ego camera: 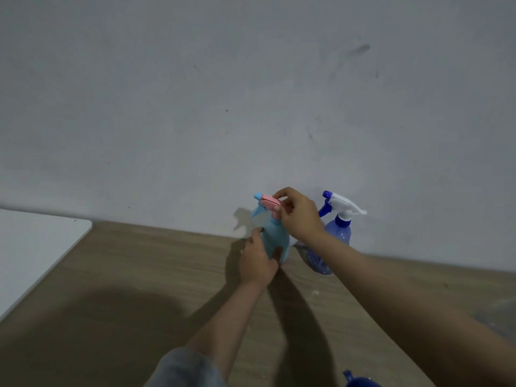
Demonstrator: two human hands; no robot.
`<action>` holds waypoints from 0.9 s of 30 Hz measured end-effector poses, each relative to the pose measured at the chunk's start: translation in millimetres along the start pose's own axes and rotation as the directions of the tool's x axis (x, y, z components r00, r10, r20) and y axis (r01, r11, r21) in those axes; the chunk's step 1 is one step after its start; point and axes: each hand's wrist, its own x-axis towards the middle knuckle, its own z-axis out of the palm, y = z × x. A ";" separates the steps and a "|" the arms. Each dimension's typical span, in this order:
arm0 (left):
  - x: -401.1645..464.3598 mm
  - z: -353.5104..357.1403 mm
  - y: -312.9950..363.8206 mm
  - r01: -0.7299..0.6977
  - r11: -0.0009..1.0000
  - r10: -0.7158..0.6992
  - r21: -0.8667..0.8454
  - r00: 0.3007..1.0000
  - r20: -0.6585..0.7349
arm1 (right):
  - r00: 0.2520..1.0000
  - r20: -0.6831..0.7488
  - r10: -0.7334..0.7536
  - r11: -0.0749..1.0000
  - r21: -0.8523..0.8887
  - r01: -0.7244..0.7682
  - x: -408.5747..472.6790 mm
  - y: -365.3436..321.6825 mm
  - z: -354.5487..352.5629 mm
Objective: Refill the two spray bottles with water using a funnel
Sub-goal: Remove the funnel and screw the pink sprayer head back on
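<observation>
A light blue spray bottle [275,238] with a pink spray head [268,203] stands on the wooden surface by the wall. My left hand [258,259] grips its body low down. My right hand [300,215] is closed around the pink head from the right. To the right stands a dark blue spray bottle [337,233] with a white and blue trigger head [342,203]. My right forearm covers part of the dark blue bottle. A blue object [360,380] pokes in at the bottom edge; I cannot tell what it is.
A grey wall [251,107] rises right behind both bottles. A white board [36,247] lies at the left on the wooden surface [125,289]. Something shiny and clear [499,317] lies at the right edge.
</observation>
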 end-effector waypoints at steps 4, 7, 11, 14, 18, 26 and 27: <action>7.5 7.6 -2.4 0.008 1.000 -0.008 0.004 1.000 -0.010 | 1.000 -0.003 -0.008 1.000 0.007 0.008 8.0 5.6 4.1; 7.6 9.4 -2.8 0.015 0.998 -0.015 0.053 1.000 -0.002 | 1.000 0.002 -0.006 1.000 -0.028 0.006 6.4 7.4 7.0; 3.9 8.6 4.9 0.027 0.998 -0.028 0.059 1.000 0.011 | 0.998 -0.035 -0.046 0.988 -0.149 0.040 -6.3 2.7 3.9; -5.8 5.9 11.1 0.050 0.998 -0.050 0.043 0.999 -0.003 | 0.992 -0.058 -0.110 0.981 -0.169 0.099 -30.3 -4.0 -6.4; -30.5 6.2 15.2 0.037 0.991 -0.028 0.129 0.997 -0.072 | 0.981 -0.060 -0.182 0.974 -0.150 0.172 -81.4 -0.6 -27.8; -141.6 19.5 74.3 -0.068 0.991 0.076 0.113 0.995 -0.071 | 0.977 0.007 -0.215 0.969 -0.127 0.214 -222.9 59.6 -100.2; -155.0 25.0 83.1 -0.088 0.992 0.094 0.088 0.993 -0.065 | 0.979 0.012 -0.202 0.970 -0.139 0.201 -240.5 73.4 -111.1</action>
